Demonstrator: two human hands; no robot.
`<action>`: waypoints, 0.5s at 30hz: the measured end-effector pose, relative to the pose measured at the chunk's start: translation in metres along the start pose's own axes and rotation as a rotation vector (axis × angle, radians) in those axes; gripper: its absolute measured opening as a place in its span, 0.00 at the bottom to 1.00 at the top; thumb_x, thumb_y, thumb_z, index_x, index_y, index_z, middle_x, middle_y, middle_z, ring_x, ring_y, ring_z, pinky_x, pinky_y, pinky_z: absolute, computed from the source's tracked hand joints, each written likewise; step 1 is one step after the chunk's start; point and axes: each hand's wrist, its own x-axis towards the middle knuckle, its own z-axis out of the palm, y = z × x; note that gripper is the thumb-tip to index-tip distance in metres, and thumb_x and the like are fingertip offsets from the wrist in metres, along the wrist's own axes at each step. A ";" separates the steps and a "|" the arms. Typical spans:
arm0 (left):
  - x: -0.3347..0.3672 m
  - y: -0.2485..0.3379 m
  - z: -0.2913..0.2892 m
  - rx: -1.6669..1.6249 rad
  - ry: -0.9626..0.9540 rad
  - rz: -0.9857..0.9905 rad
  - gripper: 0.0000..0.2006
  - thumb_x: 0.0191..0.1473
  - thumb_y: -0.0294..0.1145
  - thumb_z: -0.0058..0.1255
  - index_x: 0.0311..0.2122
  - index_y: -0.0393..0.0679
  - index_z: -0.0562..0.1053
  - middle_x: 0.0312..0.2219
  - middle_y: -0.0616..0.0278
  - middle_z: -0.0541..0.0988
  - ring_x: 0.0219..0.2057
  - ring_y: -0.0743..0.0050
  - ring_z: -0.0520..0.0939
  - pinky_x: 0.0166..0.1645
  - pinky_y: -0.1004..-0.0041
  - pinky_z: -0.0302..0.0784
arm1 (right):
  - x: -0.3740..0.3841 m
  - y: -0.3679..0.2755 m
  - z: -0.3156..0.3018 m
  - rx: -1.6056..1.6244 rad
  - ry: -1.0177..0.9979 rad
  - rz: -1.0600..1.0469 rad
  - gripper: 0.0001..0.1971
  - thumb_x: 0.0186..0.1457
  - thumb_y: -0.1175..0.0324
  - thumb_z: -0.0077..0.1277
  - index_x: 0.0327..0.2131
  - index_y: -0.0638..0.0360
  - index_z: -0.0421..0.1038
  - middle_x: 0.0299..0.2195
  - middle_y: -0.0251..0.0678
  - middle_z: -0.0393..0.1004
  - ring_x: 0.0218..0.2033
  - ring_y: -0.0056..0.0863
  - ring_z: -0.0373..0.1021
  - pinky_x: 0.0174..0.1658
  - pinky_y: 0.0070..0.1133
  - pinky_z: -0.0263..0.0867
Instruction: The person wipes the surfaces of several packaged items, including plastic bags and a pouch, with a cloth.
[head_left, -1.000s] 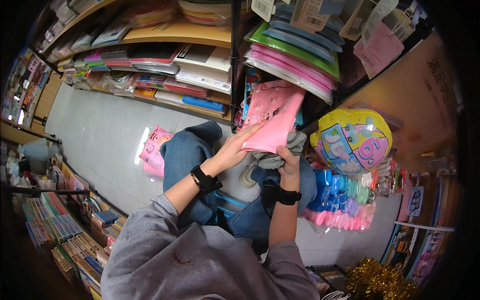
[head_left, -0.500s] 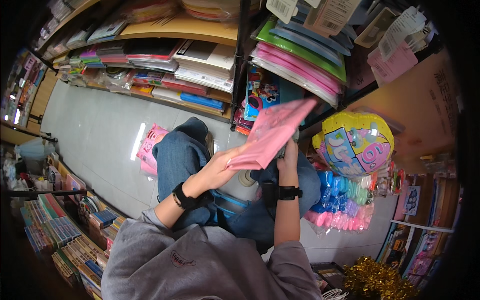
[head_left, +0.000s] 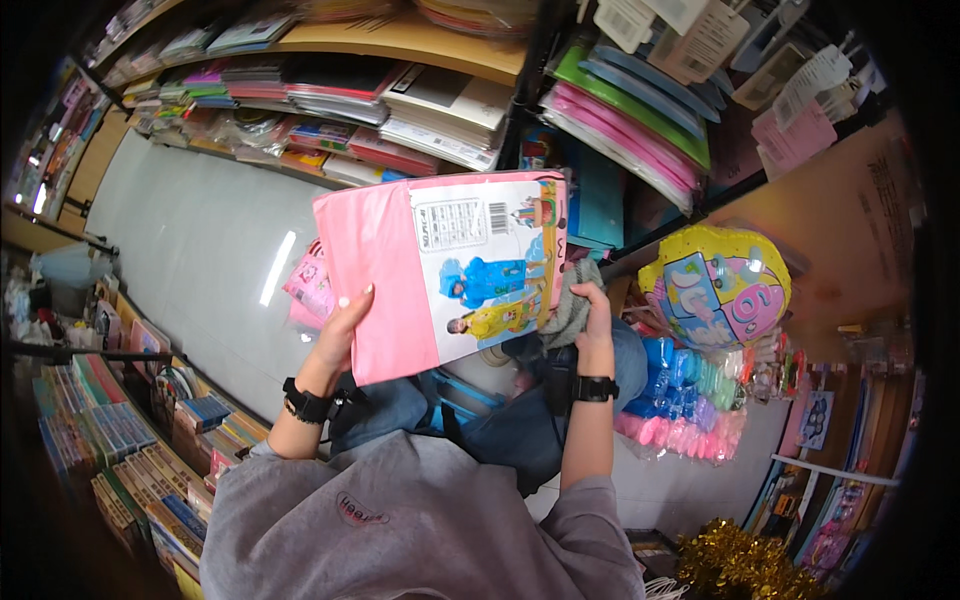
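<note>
A flat pink raincoat package [head_left: 375, 270] with a printed card showing two figures in rainwear is tilted up in front of me. My left hand [head_left: 345, 330] grips its left edge, thumb on the pink face. At the package's lower right corner my right hand [head_left: 596, 316] is closed on a bunched grey cloth [head_left: 568, 305], which lies against or just behind that edge. Whether the right fingers also touch the package cannot be made out. My bent knees in jeans are partly hidden below it.
Ahead, a wooden shelf [head_left: 400, 40] holds stacked paper and folders. Pink and green packets [head_left: 630, 130] hang at the upper right. A yellow balloon package [head_left: 715, 285] and bagged coloured items [head_left: 680, 390] stand on my right. Another pink packet [head_left: 312, 285] lies on the floor; book racks [head_left: 150, 470] line the left.
The pink package has turned from nearly edge-on to face me, showing its printed card. My left hand has shifted left and the right hand slightly right, with the grey cloth now more visible.
</note>
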 end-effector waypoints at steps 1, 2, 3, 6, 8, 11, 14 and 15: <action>0.001 0.003 -0.002 -0.003 0.007 0.006 0.19 0.52 0.38 0.40 0.46 0.36 0.61 0.38 0.59 0.70 0.38 0.73 0.73 0.42 0.74 0.70 | -0.008 -0.003 0.002 -0.020 -0.058 -0.023 0.16 0.39 0.73 0.44 0.37 0.63 0.65 0.32 0.35 0.70 0.32 0.27 0.68 0.38 0.20 0.63; 0.003 0.006 -0.002 -0.015 0.027 -0.016 0.19 0.52 0.38 0.40 0.46 0.36 0.61 0.38 0.59 0.70 0.38 0.74 0.73 0.42 0.74 0.70 | -0.019 -0.006 0.008 -0.050 -0.063 -0.082 0.17 0.40 0.74 0.44 0.38 0.63 0.65 0.32 0.35 0.70 0.32 0.27 0.68 0.38 0.20 0.63; 0.004 0.007 -0.002 -0.025 0.044 -0.041 0.20 0.52 0.38 0.41 0.46 0.36 0.61 0.38 0.59 0.70 0.37 0.75 0.73 0.42 0.74 0.70 | -0.031 -0.011 0.016 -0.078 -0.064 -0.144 0.17 0.40 0.75 0.44 0.40 0.63 0.64 0.32 0.35 0.70 0.33 0.27 0.68 0.38 0.20 0.64; 0.007 -0.003 -0.006 -0.043 0.018 -0.087 0.18 0.52 0.38 0.41 0.46 0.37 0.62 0.39 0.60 0.70 0.38 0.75 0.73 0.43 0.75 0.69 | -0.067 -0.033 0.020 -0.215 -0.002 -0.177 0.15 0.40 0.76 0.49 0.36 0.64 0.66 0.31 0.33 0.70 0.31 0.22 0.67 0.37 0.18 0.63; 0.009 -0.021 -0.025 -0.128 0.015 -0.130 0.17 0.52 0.36 0.40 0.45 0.37 0.63 0.40 0.60 0.70 0.39 0.74 0.73 0.44 0.75 0.69 | -0.095 -0.041 0.019 -0.261 0.039 -0.229 0.14 0.38 0.77 0.53 0.34 0.64 0.67 0.29 0.30 0.70 0.29 0.18 0.66 0.34 0.15 0.61; 0.005 -0.032 -0.012 -0.171 -0.129 -0.184 0.18 0.52 0.36 0.40 0.46 0.36 0.62 0.41 0.57 0.69 0.41 0.71 0.72 0.45 0.73 0.68 | -0.137 -0.048 0.006 -0.331 0.122 -0.254 0.14 0.38 0.77 0.53 0.34 0.64 0.67 0.29 0.30 0.69 0.29 0.16 0.65 0.34 0.13 0.60; 0.002 -0.042 0.022 -0.100 -0.148 -0.339 0.19 0.52 0.36 0.42 0.46 0.35 0.61 0.42 0.55 0.69 0.41 0.70 0.72 0.46 0.72 0.68 | -0.191 -0.047 -0.019 -0.352 0.307 -0.264 0.16 0.37 0.78 0.52 0.35 0.65 0.67 0.29 0.29 0.70 0.30 0.16 0.65 0.35 0.13 0.60; 0.003 -0.050 0.025 -0.097 -0.173 -0.361 0.19 0.52 0.36 0.42 0.46 0.35 0.61 0.42 0.55 0.69 0.41 0.70 0.72 0.46 0.72 0.68 | -0.209 -0.045 -0.026 -0.361 0.388 -0.254 0.16 0.37 0.79 0.52 0.36 0.65 0.68 0.29 0.29 0.70 0.30 0.17 0.65 0.35 0.13 0.60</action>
